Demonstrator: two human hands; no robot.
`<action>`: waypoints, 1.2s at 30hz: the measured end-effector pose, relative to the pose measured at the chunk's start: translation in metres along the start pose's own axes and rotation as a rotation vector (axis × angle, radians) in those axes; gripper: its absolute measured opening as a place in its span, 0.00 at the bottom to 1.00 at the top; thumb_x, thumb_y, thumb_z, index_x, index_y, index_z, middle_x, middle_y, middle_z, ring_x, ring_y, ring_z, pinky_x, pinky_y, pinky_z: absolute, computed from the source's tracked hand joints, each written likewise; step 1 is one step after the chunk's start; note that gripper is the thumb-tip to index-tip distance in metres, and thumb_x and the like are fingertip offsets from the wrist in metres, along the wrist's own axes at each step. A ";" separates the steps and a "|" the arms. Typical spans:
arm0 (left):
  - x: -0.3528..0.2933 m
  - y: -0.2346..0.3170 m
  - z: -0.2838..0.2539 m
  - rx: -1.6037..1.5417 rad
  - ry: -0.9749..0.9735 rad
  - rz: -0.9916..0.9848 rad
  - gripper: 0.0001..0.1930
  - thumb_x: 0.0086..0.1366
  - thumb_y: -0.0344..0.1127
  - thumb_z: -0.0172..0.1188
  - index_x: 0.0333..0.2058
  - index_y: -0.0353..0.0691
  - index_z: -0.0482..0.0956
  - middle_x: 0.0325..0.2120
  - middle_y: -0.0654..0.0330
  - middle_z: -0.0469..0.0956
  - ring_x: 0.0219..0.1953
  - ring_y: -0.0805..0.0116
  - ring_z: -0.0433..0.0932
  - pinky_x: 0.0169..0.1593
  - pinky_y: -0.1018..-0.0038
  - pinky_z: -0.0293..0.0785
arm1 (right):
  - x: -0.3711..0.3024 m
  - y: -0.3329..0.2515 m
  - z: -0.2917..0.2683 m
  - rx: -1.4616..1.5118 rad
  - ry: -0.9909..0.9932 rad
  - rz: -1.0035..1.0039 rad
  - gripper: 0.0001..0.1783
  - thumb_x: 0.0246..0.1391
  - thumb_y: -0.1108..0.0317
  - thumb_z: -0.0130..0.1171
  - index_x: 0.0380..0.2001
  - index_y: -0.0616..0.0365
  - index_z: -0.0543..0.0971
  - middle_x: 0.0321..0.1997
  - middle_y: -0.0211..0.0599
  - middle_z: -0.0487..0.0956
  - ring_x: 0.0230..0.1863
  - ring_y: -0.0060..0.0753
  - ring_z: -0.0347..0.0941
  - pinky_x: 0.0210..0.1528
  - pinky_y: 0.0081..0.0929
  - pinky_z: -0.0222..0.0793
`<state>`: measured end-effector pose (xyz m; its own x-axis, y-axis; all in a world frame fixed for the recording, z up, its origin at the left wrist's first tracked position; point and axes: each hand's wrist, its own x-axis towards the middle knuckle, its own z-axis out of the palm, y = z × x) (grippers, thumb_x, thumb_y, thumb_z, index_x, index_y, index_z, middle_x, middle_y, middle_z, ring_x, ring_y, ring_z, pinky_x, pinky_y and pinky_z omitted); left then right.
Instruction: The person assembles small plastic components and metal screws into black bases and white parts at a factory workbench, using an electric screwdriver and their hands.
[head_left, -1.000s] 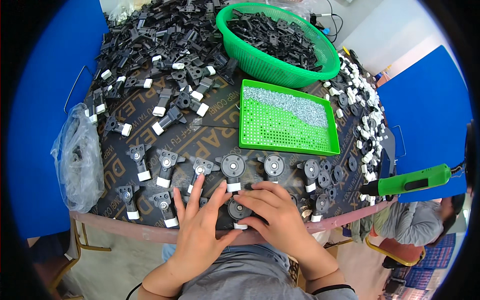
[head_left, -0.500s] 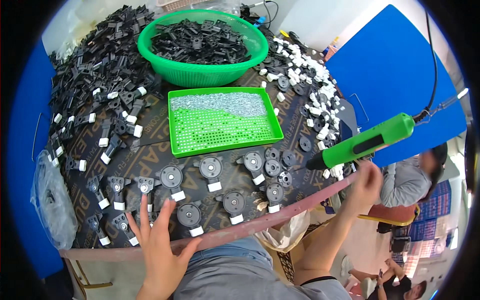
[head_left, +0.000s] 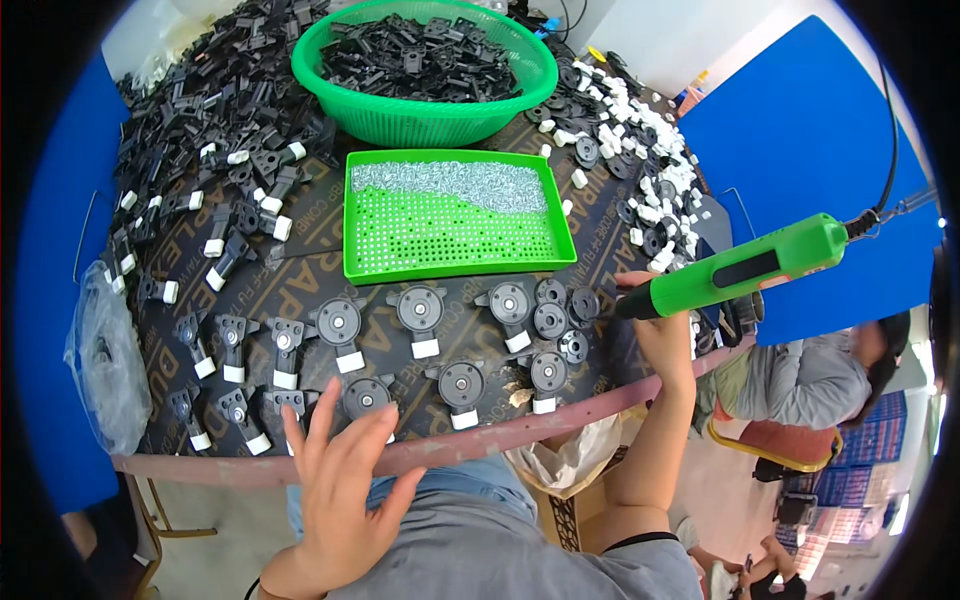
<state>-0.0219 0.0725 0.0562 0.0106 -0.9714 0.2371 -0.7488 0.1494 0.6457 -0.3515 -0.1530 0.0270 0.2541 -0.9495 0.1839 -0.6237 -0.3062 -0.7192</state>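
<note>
My left hand [head_left: 345, 485] is over the near table edge, palm down, with fingers spread. Its fingertips are by a black bracket with a white end [head_left: 290, 402] and a round black disc part [head_left: 366, 397] in the front row; no grip on either shows. My right hand [head_left: 665, 345] reaches over the table's right side, beneath a green electric screwdriver [head_left: 750, 268] hanging from a cord. The tool's dark nose hides most of its fingers, so what they touch cannot be made out. Two rows of bracket parts, some topped with discs like this one [head_left: 461, 383], lie between my hands.
A green tray [head_left: 350, 235] of small silvery screws sits mid-table, before a green basket [head_left: 425, 122] of black parts. Black brackets [head_left: 215, 120] pile up at left, white caps [head_left: 650, 135] at right, loose discs [head_left: 550, 320] nearer. A seated person [head_left: 810, 375] is beyond the right side.
My right hand has moved left and forward, over the table beneath the screwdriver. My left hand remains spread at the near edge, shifted slightly right. The whole view has shifted a little.
</note>
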 end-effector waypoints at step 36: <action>0.102 0.105 0.217 0.035 -0.042 0.393 0.27 0.59 0.27 0.52 0.58 0.24 0.66 0.58 0.38 0.66 0.62 0.42 0.64 0.67 0.57 0.59 | -0.051 0.035 -0.021 -0.207 -0.034 -0.258 0.17 0.52 0.82 0.58 0.45 0.60 0.80 0.49 0.44 0.80 0.52 0.48 0.73 0.56 0.37 0.67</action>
<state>-0.2429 -0.0508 -0.0091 -0.3073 -0.8484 0.4310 -0.7126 0.5054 0.4867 -0.4022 -0.1168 0.0066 0.4461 -0.8369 0.3173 -0.6712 -0.5473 -0.4999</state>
